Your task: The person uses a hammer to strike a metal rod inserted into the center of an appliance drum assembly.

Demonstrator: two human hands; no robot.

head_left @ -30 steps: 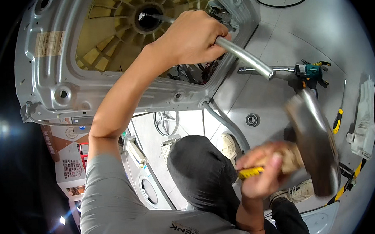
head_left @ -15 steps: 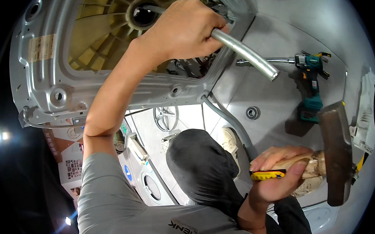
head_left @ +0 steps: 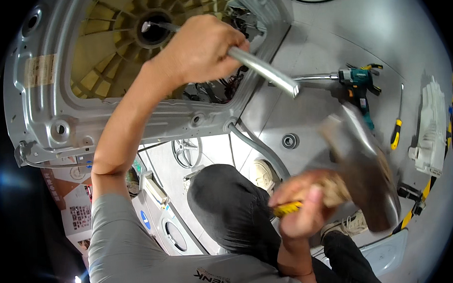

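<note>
My left hand (head_left: 202, 49) is closed around a bent silver metal bar (head_left: 269, 73). The bar's far tip reaches into the round dark hub opening (head_left: 154, 36) of a yellowish ribbed plastic tub (head_left: 104, 56). Its thick near end sticks out to the right of my fist. Lower right, my right hand (head_left: 302, 204) grips a wooden-handled hammer (head_left: 369, 173) with a large metal head; the handle has a yellow and black part at its end. Motion blurs the hammer. Its head is apart from the bar, below and to the right.
A silver machine cabinet (head_left: 134, 117) surrounds the tub, with a grey hose (head_left: 257, 145) coming off it. On the floor lie a ring bearing (head_left: 289, 141), a teal power tool (head_left: 358, 85), a screwdriver (head_left: 397, 131), a white plastic part (head_left: 428, 132) and a spoked wheel (head_left: 187, 151).
The hammer in my right hand has swung leftward and its head has tilted. The bar has shifted in the hub opening, with its outer end further left. The whole view has also shifted slightly.
</note>
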